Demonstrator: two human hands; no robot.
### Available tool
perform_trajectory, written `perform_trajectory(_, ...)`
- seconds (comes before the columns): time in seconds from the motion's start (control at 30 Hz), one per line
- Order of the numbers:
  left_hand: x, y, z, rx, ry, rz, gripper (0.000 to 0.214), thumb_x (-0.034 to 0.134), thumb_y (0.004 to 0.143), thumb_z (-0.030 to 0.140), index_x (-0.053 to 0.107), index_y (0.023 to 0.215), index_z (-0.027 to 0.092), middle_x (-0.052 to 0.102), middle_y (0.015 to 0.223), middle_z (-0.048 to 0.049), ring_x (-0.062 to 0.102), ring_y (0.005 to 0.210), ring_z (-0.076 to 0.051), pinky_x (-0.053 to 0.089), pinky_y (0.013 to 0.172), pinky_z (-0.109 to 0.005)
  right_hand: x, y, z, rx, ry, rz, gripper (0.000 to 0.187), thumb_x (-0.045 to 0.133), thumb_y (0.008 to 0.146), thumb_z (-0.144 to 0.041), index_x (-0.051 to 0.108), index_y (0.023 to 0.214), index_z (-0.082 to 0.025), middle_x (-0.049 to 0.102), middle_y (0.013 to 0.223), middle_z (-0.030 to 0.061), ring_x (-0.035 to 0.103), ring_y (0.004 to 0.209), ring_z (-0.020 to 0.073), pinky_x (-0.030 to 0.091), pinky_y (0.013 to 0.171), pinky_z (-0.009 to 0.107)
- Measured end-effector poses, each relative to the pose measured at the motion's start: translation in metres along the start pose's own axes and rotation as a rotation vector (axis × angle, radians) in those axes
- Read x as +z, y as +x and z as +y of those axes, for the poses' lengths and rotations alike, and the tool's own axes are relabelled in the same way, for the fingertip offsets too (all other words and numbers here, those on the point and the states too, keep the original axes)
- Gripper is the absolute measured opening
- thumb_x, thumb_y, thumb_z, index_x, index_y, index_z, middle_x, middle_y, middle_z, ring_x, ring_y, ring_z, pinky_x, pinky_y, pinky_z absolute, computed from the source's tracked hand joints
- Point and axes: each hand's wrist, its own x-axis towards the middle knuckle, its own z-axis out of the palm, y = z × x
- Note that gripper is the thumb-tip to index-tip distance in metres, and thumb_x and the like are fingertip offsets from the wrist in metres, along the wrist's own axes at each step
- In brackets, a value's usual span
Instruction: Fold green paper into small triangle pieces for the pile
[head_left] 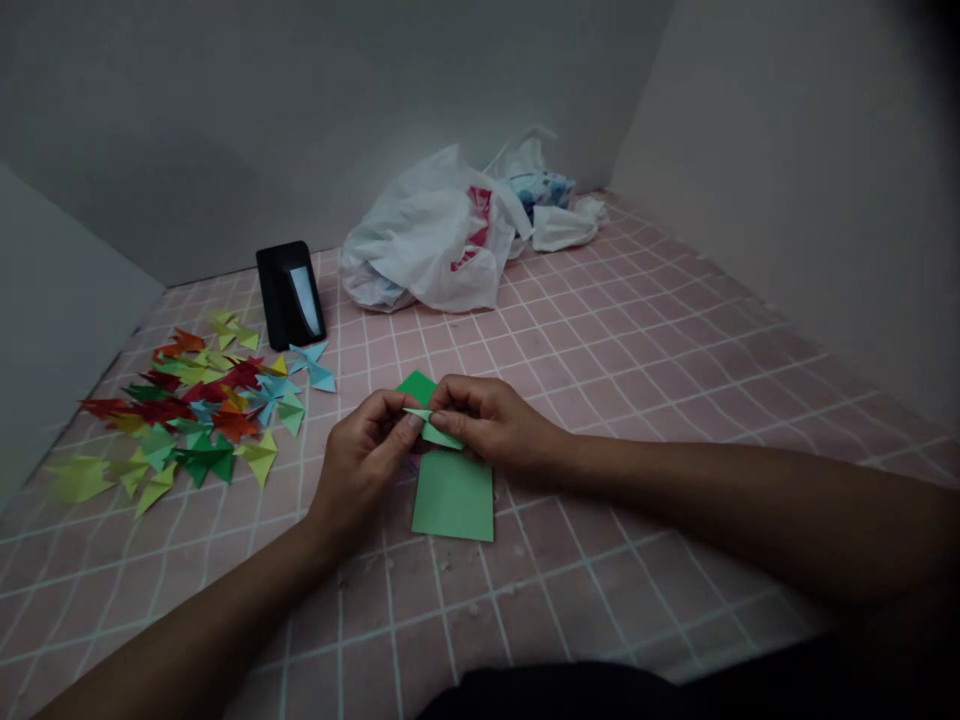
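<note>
Between my two hands is a small folded piece of light green paper [442, 436], pinched at both ends. My left hand [367, 450] grips its left tip between thumb and fingers. On the other side, my right hand [495, 425] presses it between thumb and forefinger. Just below, a flat light green paper square [454, 497] lies on the cloth. Behind the fingers shows a corner of darker green paper [416, 387], mostly hidden by my hands.
Many-coloured folded paper figures [202, 400] lie in a pile to the left. A black phone [292, 295] leans behind them. Further back sit a white plastic bag [427, 235] and a blue-patterned packet [544, 190]. Pale walls enclose the pink checked cloth [622, 360].
</note>
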Motion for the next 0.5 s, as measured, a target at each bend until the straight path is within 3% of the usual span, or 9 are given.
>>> perform_trajectory(0.2, -0.002, -0.0011, 0.0001, -0.031, -0.068, -0.058, 0.008, 0.067, 0.087, 0.028, 0.066, 0.086, 0.02, 0.063, 0.075, 0.002, 0.061, 0.066, -0.011, 0.049, 0.061, -0.021, -0.0011, -0.0022, -0.0011, 0.009, -0.017, -0.029, 0.018, 0.058, 0.086, -0.03, 0.053, 0.074, -0.017, 0.045, 0.063, -0.0051, 0.039, 0.06, 0.0099, 0.03, 0.055, 0.024)
perform_trajectory(0.5, -0.0013, -0.0006, 0.0049, 0.077, 0.193, -0.036, 0.013, 0.069, 0.084, 0.032, 0.065, 0.087, 0.02, 0.06, 0.069, 0.0015, 0.054, 0.061, -0.013, 0.042, 0.054, -0.023, -0.0019, -0.0028, -0.0036, -0.002, -0.035, -0.026, 0.021, 0.056, 0.086, -0.029, 0.05, 0.069, -0.018, 0.042, 0.063, -0.0047, 0.038, 0.06, 0.0095, 0.029, 0.055, 0.024)
